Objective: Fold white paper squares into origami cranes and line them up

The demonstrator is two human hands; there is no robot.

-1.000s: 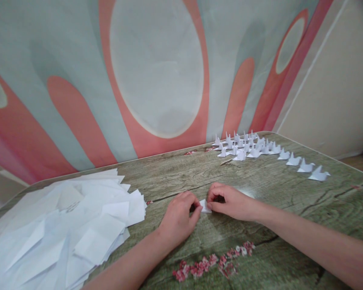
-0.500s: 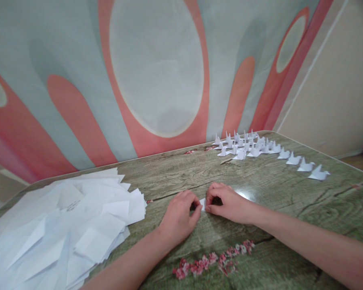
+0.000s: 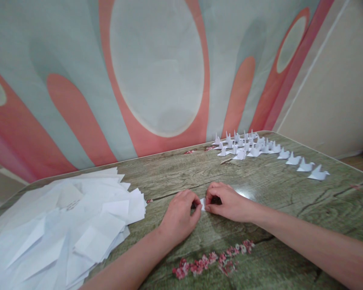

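A small folded piece of white paper (image 3: 203,204) lies near the middle of the desk (image 3: 290,193), a little toward its near edge, pinched from both sides. The left hand (image 3: 180,217) closes thumb and fingers on its left end, and the right hand (image 3: 226,203) curls over its right end with fingertips pressed down, so only a sliver of paper shows between them. Held low against the desktop like this, the paper looks braced for creasing a small fold, as far as can be judged. At the desk's left edge spreads a loose heap of white paper sheets (image 3: 72,225), well apart from the hands. Toward the far right corner stand rows of folded paper cranes (image 3: 251,149), trailing off along the right edge. Printed pink blossoms (image 3: 211,262) mark the surface near the front edge. Nothing lies between the hands and either pile.
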